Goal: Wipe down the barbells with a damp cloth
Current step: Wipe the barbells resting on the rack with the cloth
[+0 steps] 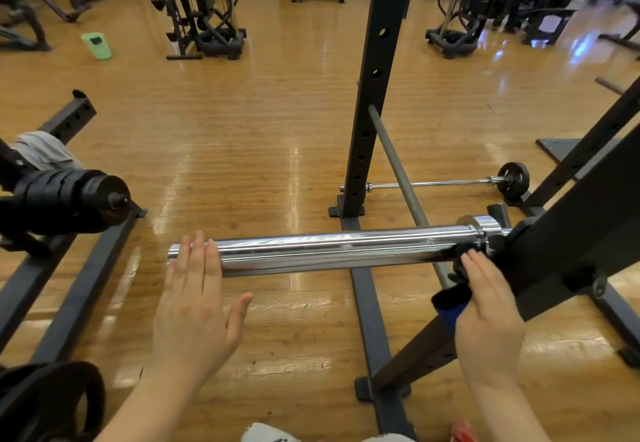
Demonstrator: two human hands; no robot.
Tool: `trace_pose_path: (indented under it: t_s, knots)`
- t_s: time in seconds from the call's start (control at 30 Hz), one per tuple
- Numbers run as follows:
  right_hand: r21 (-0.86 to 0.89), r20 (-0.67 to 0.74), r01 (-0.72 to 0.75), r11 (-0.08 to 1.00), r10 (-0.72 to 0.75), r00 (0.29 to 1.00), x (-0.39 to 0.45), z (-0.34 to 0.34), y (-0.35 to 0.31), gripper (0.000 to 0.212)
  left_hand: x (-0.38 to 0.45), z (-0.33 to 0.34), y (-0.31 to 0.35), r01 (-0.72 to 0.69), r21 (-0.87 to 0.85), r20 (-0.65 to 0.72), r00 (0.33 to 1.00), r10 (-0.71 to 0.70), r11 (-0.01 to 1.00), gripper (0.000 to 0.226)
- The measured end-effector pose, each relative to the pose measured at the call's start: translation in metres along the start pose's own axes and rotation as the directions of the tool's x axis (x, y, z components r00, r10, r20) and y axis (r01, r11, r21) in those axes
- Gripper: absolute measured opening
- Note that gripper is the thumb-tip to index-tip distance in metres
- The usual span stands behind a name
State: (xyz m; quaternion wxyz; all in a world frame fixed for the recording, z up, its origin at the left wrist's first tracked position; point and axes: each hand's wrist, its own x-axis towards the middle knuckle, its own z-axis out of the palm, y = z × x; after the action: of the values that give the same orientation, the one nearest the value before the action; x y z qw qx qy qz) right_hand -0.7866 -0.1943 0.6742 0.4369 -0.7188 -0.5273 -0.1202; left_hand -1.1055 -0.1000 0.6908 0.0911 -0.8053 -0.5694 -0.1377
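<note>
A chrome barbell sleeve (329, 251) lies level across the middle, its inner end resting in the black rack (568, 234) on the right. My left hand (194, 303) is flat with straight fingers, and its fingertips touch the sleeve's free left end. My right hand (488, 320) holds a dark blue and black cloth (450, 303) at the sleeve's collar end. Its fingers reach toward the collar and the cloth hides the thumb. A second thin barbell (433, 184) with a small plate lies on the floor beyond.
A black upright post (374, 95) stands just behind the sleeve, with a grey bar (398, 171) leaning against it. Stacked black plates (65, 199) stick out on the left above frame rails. A green bucket (97, 45) stands far left among distant machines. The floor is wood.
</note>
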Motion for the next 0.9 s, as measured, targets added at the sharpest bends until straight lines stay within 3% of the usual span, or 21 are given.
trace_pose_path:
  t_s: [0.1,0.27,0.37,0.47,0.67,0.9]
  knots:
    - [-0.033,-0.069,0.055,0.998,-0.058,0.996,0.027,0.004,-0.007,0.042,0.010,-0.003,-0.001,-0.012,-0.009,-0.027,1.000,0.012,1.000,0.082]
    - [-0.070,-0.004,0.120,0.990,-0.120,0.993,0.026,0.018,-0.003,0.042,0.029,-0.011,-0.002,0.011,0.024,-0.002,1.000,-0.011,1.000,0.089]
    - [-0.035,0.011,0.076,0.996,-0.076,0.997,0.006,0.013,0.004,0.045,0.028,-0.013,-0.001,0.028,-0.037,0.024,0.999,-0.027,0.999,0.094]
    - [-0.018,0.015,0.051,0.999,-0.051,0.999,-0.002,0.007,0.007,0.045,0.007,-0.012,0.002,-0.002,-0.066,0.015,1.000,0.003,0.998,0.084]
    - [-0.038,-0.039,0.088,0.995,-0.089,0.995,0.033,0.009,-0.005,0.041,-0.005,0.000,0.004,0.006,-0.012,0.038,0.999,-0.006,1.000,0.083]
    - [-0.186,0.008,0.102,0.977,-0.103,0.995,0.025,0.025,-0.001,0.037,0.015,-0.008,0.001,-0.018,0.033,-0.026,0.999,0.019,0.999,0.084]
